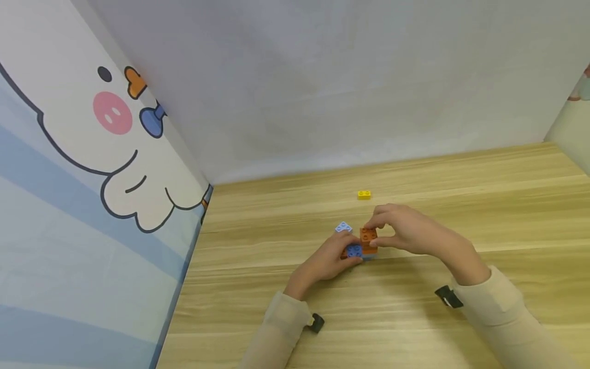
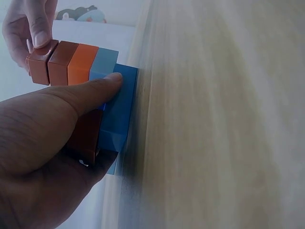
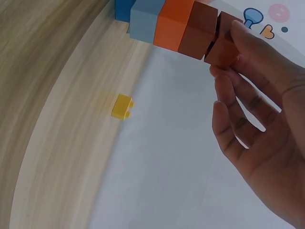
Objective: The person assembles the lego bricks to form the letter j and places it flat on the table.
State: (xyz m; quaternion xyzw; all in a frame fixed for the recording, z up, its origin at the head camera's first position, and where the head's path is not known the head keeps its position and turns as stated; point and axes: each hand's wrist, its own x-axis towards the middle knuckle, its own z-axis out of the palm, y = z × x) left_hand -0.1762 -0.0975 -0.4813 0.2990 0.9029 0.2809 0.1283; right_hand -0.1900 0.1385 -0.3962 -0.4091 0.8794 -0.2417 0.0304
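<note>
1. The step in hand seems to be work at the top of a brick tower [image 2: 82, 62]: the top brown brick [image 3: 221, 51] sits slightly tilted on the lower brown brick [image 3: 198, 31], with a thin gap between these 2 (whether it goes on or comes off, I cannot tell).
2. The right hand [image 1: 410, 231] pinches the top brown brick between thumb and fingers. The left hand [image 1: 328, 259] grips the low part of the tower, its thumb lying across the grey-blue brick [image 3: 144, 20] toward the blue base [image 2: 119, 102].
3. In my judgement, the next move calls for a straight push or pull along the tower, with the base held firm.
4. The tower stands upright on the table [image 1: 276, 215], so its long axis is vertical. The top brown brick looks almost square from above, without a clear long axis; its studs point upward.
5. A yellow brick [image 1: 364, 196] lies apart, beyond both hands.
</note>
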